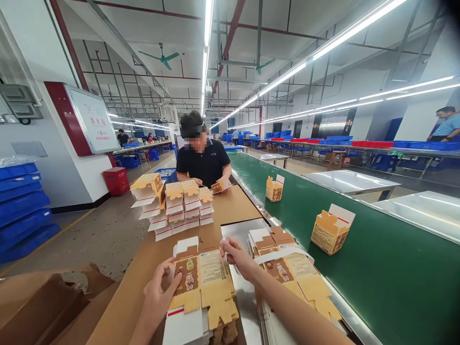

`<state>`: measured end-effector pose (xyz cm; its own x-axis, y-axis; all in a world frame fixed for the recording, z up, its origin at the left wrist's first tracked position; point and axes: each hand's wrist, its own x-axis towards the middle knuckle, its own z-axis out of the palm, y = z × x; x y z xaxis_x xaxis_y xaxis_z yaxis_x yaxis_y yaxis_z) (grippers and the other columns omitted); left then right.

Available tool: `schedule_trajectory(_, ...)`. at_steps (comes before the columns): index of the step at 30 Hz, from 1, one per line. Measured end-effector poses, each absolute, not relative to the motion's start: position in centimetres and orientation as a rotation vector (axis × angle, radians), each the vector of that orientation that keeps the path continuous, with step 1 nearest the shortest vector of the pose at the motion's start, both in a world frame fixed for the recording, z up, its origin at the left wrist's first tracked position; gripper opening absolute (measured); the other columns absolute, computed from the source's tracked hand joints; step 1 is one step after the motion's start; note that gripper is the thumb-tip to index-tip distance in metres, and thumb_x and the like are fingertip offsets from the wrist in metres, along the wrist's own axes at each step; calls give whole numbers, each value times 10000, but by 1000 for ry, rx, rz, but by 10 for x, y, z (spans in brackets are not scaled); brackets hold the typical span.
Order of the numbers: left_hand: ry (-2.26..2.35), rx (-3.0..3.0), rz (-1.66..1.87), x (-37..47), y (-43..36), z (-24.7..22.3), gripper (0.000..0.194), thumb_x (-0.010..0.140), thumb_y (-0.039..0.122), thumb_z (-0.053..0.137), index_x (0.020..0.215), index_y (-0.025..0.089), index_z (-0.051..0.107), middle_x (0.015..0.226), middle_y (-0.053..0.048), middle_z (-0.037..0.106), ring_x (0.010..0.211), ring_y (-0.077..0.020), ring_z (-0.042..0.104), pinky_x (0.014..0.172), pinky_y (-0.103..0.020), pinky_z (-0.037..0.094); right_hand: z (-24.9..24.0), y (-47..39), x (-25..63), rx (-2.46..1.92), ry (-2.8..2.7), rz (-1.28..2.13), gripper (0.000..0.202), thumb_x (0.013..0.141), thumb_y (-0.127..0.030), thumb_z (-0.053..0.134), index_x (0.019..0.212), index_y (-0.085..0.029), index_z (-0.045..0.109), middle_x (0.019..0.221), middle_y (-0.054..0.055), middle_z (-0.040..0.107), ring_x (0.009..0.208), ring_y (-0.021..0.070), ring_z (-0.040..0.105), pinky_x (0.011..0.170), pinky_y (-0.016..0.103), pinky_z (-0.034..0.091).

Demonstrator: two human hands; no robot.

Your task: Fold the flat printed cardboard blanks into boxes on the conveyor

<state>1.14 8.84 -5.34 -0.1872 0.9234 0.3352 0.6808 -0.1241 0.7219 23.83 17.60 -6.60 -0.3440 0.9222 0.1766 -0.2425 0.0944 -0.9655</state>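
From the head view, your left hand pinches the left edge of the flat carton blank, thumb on the printed face and the other fingers curled under it. Your right hand grips the blank's top right corner, fingers closed on the card. The blank lies on top of the stack of blanks, which sits on the brown table right in front of you.

Taking that stack as your landmark: just to its right lies a second pile of flat blanks, bound with a white strap. Beyond the stack, further up the table, stand the rows of folded cartons. Past those, a co-worker in a dark shirt faces you with a carton in hand. To the right of the stack runs the green conveyor belt, carrying an opened carton nearby and another carton further along. To the left of the stack, off the table's edge, brown cardboard sheets lie low beside you.

Watch your grip: I judge that with only edges and a corner pinched, you could lift two blanks at once, since they lie tight together. Pulling unevenly could crease a flap or drag the stack toward you. Your right forearm also crosses near the strapped pile, so a wide swing could nudge it toward the belt.
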Motion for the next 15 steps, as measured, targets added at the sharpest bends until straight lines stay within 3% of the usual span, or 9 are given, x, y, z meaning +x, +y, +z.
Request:
schedule_trajectory(3, 1856, 2096, 959, 31, 77, -43, 438, 806, 531, 523, 1197, 339, 567, 1460, -57, 435, 1353, -318, 349, 1110, -620, 68, -58, 176, 246, -736, -1279, 1480, 329, 926, -368, 526, 685, -144, 509, 565, -86, 474, 360, 18, 285, 344, 158, 253)
schedule_trajectory(4, 1813, 2183, 849, 38, 75, -42, 468, 785, 528, 559, 1225, 370, 560, 1467, -41, 423, 1380, -314, 309, 1116, -618, 40, -52, 178, 250, -734, -1246, 1463, 334, 926, -364, 528, 674, -145, 503, 551, -92, 460, 352, 15, 271, 334, 155, 237)
schedule_trajectory(8, 1692, 2336, 540, 52, 73, -56, 472, 806, 525, 528, 1249, 364, 555, 1454, -63, 428, 1361, -305, 354, 1104, -610, 199, 4, 194, 275, -668, -1146, 1316, 358, 912, -362, 547, 631, -153, 472, 503, -113, 397, 336, 11, 207, 319, 158, 171)
schedule_trajectory(11, 1685, 2372, 509, 48, 76, -68, 483, 851, 519, 453, 1299, 345, 509, 1483, -64, 380, 1386, -296, 308, 1112, -609, 187, 80, 192, 301, -550, -1143, 1190, 374, 868, -322, 580, 563, -168, 428, 459, -120, 418, 339, 7, 191, 337, 172, 111)
schedule_trajectory(15, 1640, 2356, 600, 45, 75, -59, 438, 893, 427, 396, 1301, 311, 502, 1459, -64, 427, 1374, -283, 336, 1111, -607, 200, 196, 151, 331, -376, -1128, 1021, 460, 931, -316, 291, 487, -197, 273, 372, -137, 302, 363, 16, 194, 381, 186, 108)
